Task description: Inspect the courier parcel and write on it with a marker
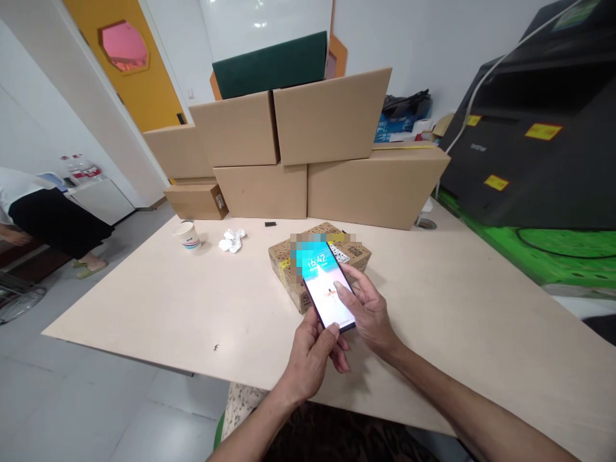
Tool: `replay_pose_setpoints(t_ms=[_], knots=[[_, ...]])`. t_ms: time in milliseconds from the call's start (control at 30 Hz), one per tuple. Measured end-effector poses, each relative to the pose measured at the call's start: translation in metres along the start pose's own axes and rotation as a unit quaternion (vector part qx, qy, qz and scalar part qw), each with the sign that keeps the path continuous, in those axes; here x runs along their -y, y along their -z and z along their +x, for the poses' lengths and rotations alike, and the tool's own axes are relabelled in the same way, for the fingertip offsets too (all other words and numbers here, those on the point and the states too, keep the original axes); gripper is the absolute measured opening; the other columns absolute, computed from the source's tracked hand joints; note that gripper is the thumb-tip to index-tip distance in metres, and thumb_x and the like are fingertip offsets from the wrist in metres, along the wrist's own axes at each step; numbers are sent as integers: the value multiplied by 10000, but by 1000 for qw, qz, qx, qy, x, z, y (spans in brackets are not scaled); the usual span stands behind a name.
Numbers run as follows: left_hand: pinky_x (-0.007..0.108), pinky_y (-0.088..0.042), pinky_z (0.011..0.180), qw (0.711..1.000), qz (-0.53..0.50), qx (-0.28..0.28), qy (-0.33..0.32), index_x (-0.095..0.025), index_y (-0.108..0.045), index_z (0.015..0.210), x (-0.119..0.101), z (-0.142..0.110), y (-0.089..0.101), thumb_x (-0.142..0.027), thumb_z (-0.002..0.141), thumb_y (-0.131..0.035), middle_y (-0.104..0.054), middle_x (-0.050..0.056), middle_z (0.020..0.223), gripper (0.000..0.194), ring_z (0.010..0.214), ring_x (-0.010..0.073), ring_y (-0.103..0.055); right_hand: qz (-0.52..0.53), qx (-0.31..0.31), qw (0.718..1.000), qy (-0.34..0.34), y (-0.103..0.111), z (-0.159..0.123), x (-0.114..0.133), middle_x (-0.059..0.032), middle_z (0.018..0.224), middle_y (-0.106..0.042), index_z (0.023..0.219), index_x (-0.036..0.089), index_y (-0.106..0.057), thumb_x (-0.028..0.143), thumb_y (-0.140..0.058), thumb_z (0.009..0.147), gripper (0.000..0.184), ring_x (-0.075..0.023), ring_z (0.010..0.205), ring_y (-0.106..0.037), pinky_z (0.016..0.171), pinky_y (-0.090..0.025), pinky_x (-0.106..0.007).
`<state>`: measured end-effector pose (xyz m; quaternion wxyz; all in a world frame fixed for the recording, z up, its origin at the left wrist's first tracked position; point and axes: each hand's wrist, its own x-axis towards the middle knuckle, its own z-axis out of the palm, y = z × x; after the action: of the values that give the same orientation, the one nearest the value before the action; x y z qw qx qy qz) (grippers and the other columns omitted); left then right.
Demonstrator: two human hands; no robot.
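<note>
A smartphone (332, 307) with a lit screen showing a clock is held tilted above the table's near side. My left hand (308, 359) grips its lower left corner, the thumb on the bottom edge. Around its right side is my right hand (373, 311), fingers behind and the thumb over the screen. Just behind the phone lies a small printed cardboard box (283, 260) with yellow tape, partly hidden by the phone and my right hand. A blurred patch covers the phone's upper left part and some of the box.
Stacked cardboard boxes (260, 192) line the table's (158, 301) far edge, a dark green box (274, 67) on top. A paper cup (187, 236), crumpled tissue (233, 240) and small black object (270, 224) lie left. A large black machine (520, 147) stands right; a person (52, 212) bends at far left.
</note>
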<state>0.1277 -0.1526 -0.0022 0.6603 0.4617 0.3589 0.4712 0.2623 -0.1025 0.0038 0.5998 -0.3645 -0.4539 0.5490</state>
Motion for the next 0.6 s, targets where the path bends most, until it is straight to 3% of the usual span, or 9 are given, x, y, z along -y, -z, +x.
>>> replay_pose_setpoints(t_ms=[233,367,467,600], knots=[[211,-496,482,1000,19,6,-5,-125,-514,1249,1,0,0,-662,905,-671,-662,14,782,657,481,92,-614,1,-18,1000,-4,-3,-2,5,-32,852,-792,1311,233,-593,540,-822,810,631,-182,614,-704,550,-586,-298],[247,-535,580,997,69,30,9,-104,-453,1448,-4,-3,2,-706,931,-601,-686,56,855,807,582,115,-653,0,-82,997,16,9,5,9,-44,895,-795,1328,228,-605,514,-856,774,672,-192,623,-716,552,-596,-311],[276,-547,647,993,113,39,23,-91,-400,1536,-4,-9,8,-738,932,-563,-688,75,888,900,636,129,-655,-8,-192,978,76,38,19,13,-41,919,-795,1315,223,-630,512,-886,728,703,-195,656,-735,590,-617,-320],[285,-537,691,985,152,68,39,-95,-544,1446,-3,-18,18,-720,942,-560,-682,93,931,803,692,141,-655,-57,-327,932,144,98,44,13,-52,909,-788,1202,183,-672,568,-929,609,753,-224,707,-751,634,-643,-353]])
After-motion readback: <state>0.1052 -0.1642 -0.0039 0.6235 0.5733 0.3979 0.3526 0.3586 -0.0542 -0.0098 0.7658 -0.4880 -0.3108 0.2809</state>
